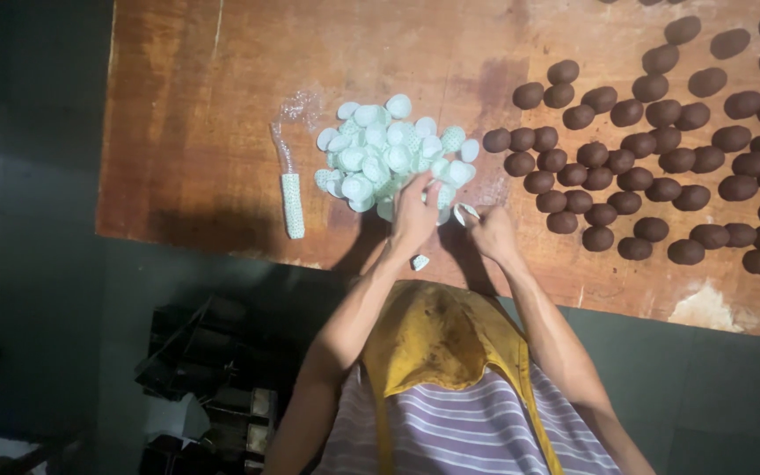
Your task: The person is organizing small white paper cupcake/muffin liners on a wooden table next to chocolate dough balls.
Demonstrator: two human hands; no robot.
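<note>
A heap of small white-and-green paper cups lies on the brown wooden table. My left hand reaches into the near edge of the heap, fingers among the cups. Just to its right, my right hand pinches a single paper cup. One loose cup sits at the table's near edge under my left wrist. Many dark brown oval dough balls are spread across the table to the right.
A plastic sleeve with a stack of cups lies left of the heap. Dark boxes and clutter sit on the floor below the table edge. A pale worn patch marks the table's near right.
</note>
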